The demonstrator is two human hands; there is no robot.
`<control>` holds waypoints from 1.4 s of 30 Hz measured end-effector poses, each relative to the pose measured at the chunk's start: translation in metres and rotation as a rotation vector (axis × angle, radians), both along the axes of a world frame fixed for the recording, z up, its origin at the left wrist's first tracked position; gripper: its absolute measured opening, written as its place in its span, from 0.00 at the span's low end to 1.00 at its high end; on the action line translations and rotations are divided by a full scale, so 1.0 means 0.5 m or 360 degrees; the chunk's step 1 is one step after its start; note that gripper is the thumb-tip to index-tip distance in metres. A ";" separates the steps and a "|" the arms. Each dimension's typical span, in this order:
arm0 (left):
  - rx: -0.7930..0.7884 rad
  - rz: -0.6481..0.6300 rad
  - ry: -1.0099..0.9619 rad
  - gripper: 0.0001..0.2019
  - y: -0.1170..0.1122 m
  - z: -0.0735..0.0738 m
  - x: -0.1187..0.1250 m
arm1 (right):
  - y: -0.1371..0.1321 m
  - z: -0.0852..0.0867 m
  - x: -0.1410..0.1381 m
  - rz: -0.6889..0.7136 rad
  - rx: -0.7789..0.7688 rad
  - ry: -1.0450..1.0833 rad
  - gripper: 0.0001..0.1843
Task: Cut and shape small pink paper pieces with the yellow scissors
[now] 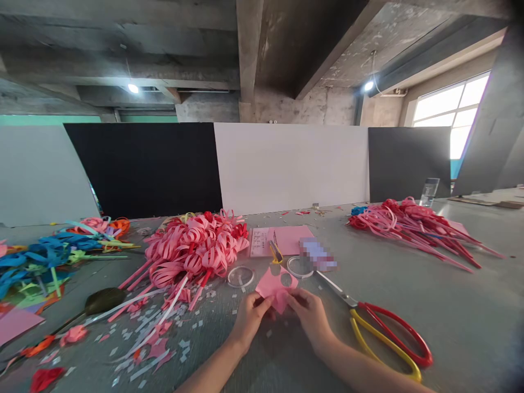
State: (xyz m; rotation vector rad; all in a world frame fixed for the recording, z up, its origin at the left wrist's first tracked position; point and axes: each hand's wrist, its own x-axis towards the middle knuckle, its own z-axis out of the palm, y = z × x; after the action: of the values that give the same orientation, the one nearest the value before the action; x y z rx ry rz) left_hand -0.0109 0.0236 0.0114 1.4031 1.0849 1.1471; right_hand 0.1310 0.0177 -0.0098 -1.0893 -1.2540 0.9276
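Both of my hands pinch a small pink sheet of paper [273, 286] that lies on the grey table [429, 305] in front of me. My left hand [250, 317] grips its left edge with closed fingers. Its lower right part sits between the closed fingers of my right hand [311, 315]. Large scissors [385, 333] with red and yellow handles lie just right of my right hand, blades pointing toward the paper. Two rolls of clear tape [240, 276] [298, 266] rest just beyond the paper.
A heap of pink and red paper flowers [196, 248] lies at centre left, another [409, 224] at the right. Blue, green and orange paper strips [45, 259] pile up at far left. Pink sheets [282, 240] lie behind the tape. Paper scraps [155, 333] litter the table. Black and white boards [286, 164] stand behind.
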 end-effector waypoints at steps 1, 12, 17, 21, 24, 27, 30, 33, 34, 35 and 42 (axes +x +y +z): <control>-0.0013 -0.0005 -0.0017 0.13 -0.001 0.002 0.001 | 0.000 0.000 -0.001 0.0005 -0.0008 0.0006 0.19; 0.0039 -0.0110 -0.0068 0.11 0.004 -0.003 -0.001 | 0.000 0.000 -0.002 0.0079 -0.0011 0.0048 0.19; 0.0040 -0.0141 -0.0081 0.10 0.004 -0.004 -0.002 | 0.000 -0.001 -0.004 0.0109 0.0013 0.0055 0.18; 0.0033 -0.0134 -0.0082 0.10 0.001 0.002 -0.002 | 0.003 -0.007 -0.003 0.0069 0.0076 0.0005 0.16; 0.0028 -0.0140 -0.0058 0.10 0.001 0.002 -0.002 | 0.004 -0.009 -0.001 0.0050 0.0085 -0.0030 0.14; 0.0020 -0.0144 -0.0041 0.11 0.002 0.001 -0.002 | 0.003 -0.009 -0.001 0.0055 0.0094 0.0039 0.11; 0.0015 -0.0141 -0.0042 0.11 0.001 0.000 -0.002 | 0.002 -0.009 -0.003 0.0109 0.0114 0.0189 0.13; -0.0013 -0.0145 -0.0056 0.12 0.000 0.002 -0.003 | 0.000 -0.007 -0.005 0.0196 0.0109 0.0304 0.15; -0.0015 -0.0151 -0.0064 0.12 0.000 0.003 -0.003 | -0.001 -0.006 -0.006 0.0224 0.0100 0.0330 0.16; -0.0010 -0.0159 -0.0075 0.13 0.000 0.003 -0.003 | -0.001 -0.005 -0.006 0.0248 0.0093 0.0357 0.16; 0.0076 -0.0246 -0.0006 0.14 0.001 -0.005 -0.002 | -0.005 0.001 -0.006 0.0241 0.0065 0.0513 0.26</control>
State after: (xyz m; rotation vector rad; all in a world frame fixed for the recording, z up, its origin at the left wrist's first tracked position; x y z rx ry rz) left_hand -0.0117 0.0240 0.0087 1.4943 0.9347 1.0691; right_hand 0.1282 0.0150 -0.0092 -0.7826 -1.0917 1.1378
